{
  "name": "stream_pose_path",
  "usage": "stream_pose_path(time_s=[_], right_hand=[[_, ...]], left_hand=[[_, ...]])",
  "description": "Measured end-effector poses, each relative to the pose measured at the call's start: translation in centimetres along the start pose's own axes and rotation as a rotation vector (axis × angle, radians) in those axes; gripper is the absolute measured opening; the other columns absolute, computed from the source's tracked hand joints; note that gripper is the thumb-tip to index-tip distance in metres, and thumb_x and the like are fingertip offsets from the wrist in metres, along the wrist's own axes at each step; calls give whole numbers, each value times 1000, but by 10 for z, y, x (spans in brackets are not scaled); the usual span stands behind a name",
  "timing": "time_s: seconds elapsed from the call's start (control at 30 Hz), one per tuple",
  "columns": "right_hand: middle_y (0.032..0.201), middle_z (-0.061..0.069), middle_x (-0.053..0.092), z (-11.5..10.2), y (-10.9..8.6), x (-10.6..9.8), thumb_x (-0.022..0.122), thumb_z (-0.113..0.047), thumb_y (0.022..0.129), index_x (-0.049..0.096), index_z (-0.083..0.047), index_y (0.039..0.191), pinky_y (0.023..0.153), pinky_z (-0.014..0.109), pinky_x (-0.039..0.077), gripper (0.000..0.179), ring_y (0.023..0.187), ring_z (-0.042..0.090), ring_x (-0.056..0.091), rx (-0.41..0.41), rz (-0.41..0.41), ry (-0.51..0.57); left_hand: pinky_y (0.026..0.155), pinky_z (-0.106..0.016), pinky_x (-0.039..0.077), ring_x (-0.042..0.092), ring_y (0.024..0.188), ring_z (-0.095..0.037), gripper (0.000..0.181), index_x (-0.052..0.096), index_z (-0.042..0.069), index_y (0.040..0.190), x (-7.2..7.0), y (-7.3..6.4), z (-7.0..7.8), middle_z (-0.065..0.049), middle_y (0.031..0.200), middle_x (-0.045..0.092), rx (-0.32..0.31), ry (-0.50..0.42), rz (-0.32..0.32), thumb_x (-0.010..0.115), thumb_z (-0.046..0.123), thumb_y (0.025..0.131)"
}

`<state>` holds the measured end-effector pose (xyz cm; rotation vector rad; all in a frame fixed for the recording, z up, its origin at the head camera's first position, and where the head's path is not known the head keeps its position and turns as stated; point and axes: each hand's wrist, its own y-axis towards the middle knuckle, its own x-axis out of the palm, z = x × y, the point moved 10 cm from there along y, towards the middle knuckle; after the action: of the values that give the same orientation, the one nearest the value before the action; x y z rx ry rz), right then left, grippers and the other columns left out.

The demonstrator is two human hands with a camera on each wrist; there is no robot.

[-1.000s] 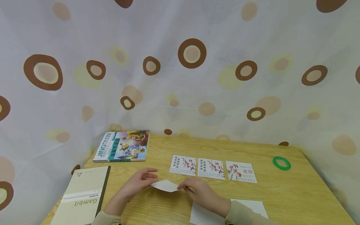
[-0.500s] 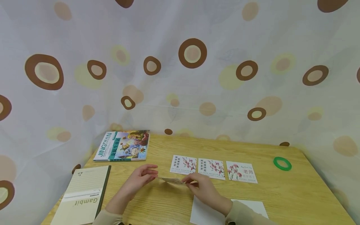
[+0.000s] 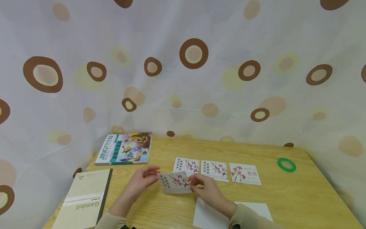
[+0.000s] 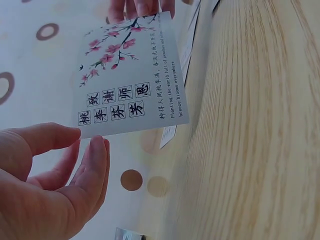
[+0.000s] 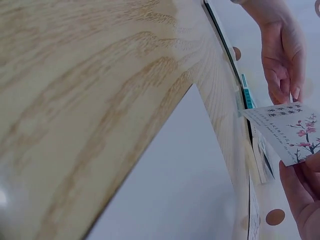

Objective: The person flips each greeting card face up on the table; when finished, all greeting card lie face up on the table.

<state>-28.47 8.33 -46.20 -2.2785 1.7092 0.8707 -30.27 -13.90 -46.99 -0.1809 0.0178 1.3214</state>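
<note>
Two hands are working over the wooden table point(image 3: 154, 211), with one blossom card point(image 3: 175, 183) between them. The blossom card is tilting up off the table at the near middle, its printed face showing pink flowers and dark characters. The right hand point(image 3: 207, 192) is pinching its right edge between thumb and fingers. The left hand point(image 3: 140, 181) is meeting the opposite corner with thumb and fingertips; whether it is truly gripping, one cannot tell.

Three more printed cards are lying in a row just beyond. Two are repeating the same blossom design: the left card point(image 3: 187, 163), partly hidden by the raised one, and the middle card point(image 3: 214, 171). The third, the carnation card point(image 3: 245, 174), is lying at the right end. Count of printed cards: four.

White paper point(image 3: 208, 213) is showing on both sides of the right forearm, near right; the sleeve is hiding the part between.

At the left side, one notebook point(image 3: 83, 198) is lying near, its lettering upside down in the head view, and one illustrated book point(image 3: 128, 149) is lying far. One green ring point(image 3: 287, 164) is resting flat at far right. Behind everything, a spotted curtain point(image 3: 160, 121) is hanging.
</note>
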Motion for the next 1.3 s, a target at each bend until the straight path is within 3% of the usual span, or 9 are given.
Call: stream_pose_path(time_s=[0.3,0.43,0.63,0.83,1.0,1.3], right_hand=[[83,5,70,3,0,1,70,3,87,68,-7,109,74,18,57,25,82,13,68,33,-14,62],[85,7,70,3,-2,2,71,2,86,66,-4,111,70,18,57,27,80,10,66,35,-35,106],[84,4,69,5,-3,1,72,1,86,65,-5,114,71,19,56,30,77,5,64,52,-39,82],[88,5,67,7,-3,0,70,5,85,57,-3,130,71,20,57,47,77,5,64,66,-36,113],[87,8,66,10,-3,-1,69,10,83,47,-3,142,70,19,57,65,74,6,64,70,-8,149],[86,9,64,17,-2,0,69,13,82,42,-7,147,61,23,58,74,67,11,64,108,1,177]], left_hand=[[94,-34,56,63,96,-12,40,54,-10,131,-2,4,-7,-7,106,66,-48,-25,47,61,6,96],[96,-37,56,65,93,-11,38,54,-11,130,-2,6,-8,-5,100,67,-66,-51,77,60,6,97],[95,-38,56,66,91,-11,29,58,-12,120,-2,7,-10,-8,97,68,-93,-77,140,61,5,96],[94,-37,56,65,91,-12,32,59,-11,123,0,7,-9,-11,103,68,-73,-58,139,62,5,95],[94,-33,56,65,101,-14,36,57,-12,130,6,7,-6,-21,118,66,-46,-73,98,59,2,97],[93,-39,57,66,106,-20,46,49,-8,140,16,8,-9,-27,137,54,-54,-73,29,58,4,96]])
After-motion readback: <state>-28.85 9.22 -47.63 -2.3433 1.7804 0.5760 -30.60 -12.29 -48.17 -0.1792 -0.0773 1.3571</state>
